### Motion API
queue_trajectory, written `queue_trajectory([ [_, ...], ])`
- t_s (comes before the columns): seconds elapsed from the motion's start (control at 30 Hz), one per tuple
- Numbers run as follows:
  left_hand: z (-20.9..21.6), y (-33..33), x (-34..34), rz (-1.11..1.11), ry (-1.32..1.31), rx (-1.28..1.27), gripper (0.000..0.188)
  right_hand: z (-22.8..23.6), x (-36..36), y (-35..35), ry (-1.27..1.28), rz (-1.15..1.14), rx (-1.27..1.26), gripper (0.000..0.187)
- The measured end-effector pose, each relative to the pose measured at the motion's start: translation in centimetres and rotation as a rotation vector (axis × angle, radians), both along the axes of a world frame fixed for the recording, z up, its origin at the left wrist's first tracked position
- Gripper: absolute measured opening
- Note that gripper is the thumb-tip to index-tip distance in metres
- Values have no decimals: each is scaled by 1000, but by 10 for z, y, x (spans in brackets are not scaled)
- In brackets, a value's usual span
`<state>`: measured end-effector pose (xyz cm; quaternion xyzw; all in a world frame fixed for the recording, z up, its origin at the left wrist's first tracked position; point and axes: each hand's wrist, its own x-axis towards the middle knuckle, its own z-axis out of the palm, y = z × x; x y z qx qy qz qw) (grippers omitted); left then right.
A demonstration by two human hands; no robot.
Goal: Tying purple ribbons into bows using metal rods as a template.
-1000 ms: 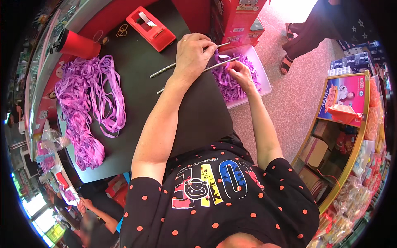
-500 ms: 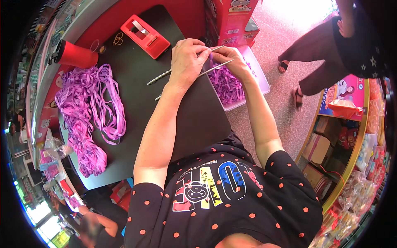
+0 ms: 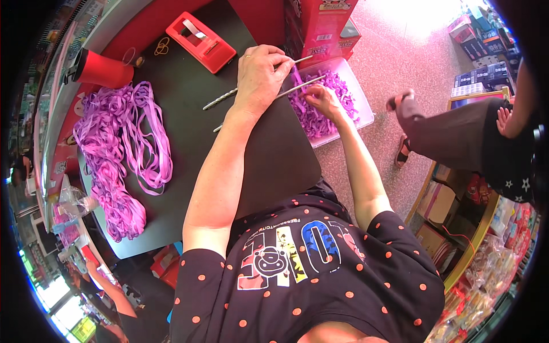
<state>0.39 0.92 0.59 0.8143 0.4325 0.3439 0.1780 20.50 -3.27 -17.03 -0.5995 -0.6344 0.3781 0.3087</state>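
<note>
My left hand point(image 3: 259, 77) is closed around two thin metal rods over the black table's right edge. The upper rod point(image 3: 220, 100) has a twisted end; the lower rod point(image 3: 306, 84) is smooth where it shows. A purple ribbon point(image 3: 297, 75) hangs between them near my left fingertips. My right hand point(image 3: 324, 102) sits lower right, its thumb and fingers pinched at the ribbon's lower part. Under both hands stands a white plastic bin point(image 3: 366, 116) heaped with short purple ribbon pieces point(image 3: 343, 91). How the ribbon is fixed to the rods is partly hidden.
A large tangle of purple ribbon point(image 3: 108, 148) covers the left of the table point(image 3: 194, 166). Behind it are a red cup point(image 3: 106, 71), rubber bands point(image 3: 162, 46) and a red tape dispenser point(image 3: 201, 43). Red boxes point(image 3: 320, 28) stand behind the bin. Another person point(image 3: 452, 128) is at right.
My right hand has dropped away from the rods' far ends to a spot below them, beside the ribbon. My left hand stays nearly in place. The other person has stepped rightward and nearer.
</note>
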Motion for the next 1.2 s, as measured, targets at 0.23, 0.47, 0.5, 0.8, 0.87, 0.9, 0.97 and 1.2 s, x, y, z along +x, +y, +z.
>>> queue_trajectory([
  [0.23,-2,0,-1,2,-1,-14,17,-65,11,-21,50,-120,-25,15],
  [0.47,-2,1,0,2,-3,3,18,-71,7,-61,331,-138,-165,23],
  [0.5,-2,0,0,5,5,4,18,-55,3,-64,568,-143,-138,21],
  [0.8,-7,2,0,-1,-62,-10,15,-62,4,-37,775,-550,-134,22],
  [0.87,-4,2,4,-12,-32,-2,16,-88,6,-39,478,-589,-151,19],
  [0.9,-3,2,1,-3,0,9,17,-71,-3,-41,305,-584,-211,18],
  [0.97,-3,1,-1,2,5,9,18,-97,-9,-39,277,-585,-225,19],
  [1.2,-3,2,-1,1,0,-2,19,-105,-27,-47,227,-531,-180,14],
])
